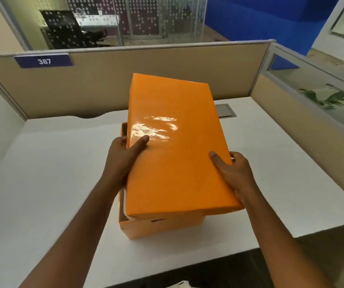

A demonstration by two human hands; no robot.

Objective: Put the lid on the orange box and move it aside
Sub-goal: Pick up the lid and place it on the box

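Note:
A glossy orange lid [173,146] is held above the open orange box [158,227], which stands on the white desk [52,173]. The lid is tilted and shifted to the right, so the box's left rim and inner wall show beside it. My left hand [123,161] grips the lid's left edge, thumb on top. On the lid's right edge near the front corner, my right hand [232,173] holds it the same way. Most of the box is hidden under the lid.
Beige partition walls [146,67] close off the desk at the back and right, with a blue number plate [44,61]. A grey cable hatch [226,111] sits in the desk behind the lid. The desk's front edge runs under my right forearm.

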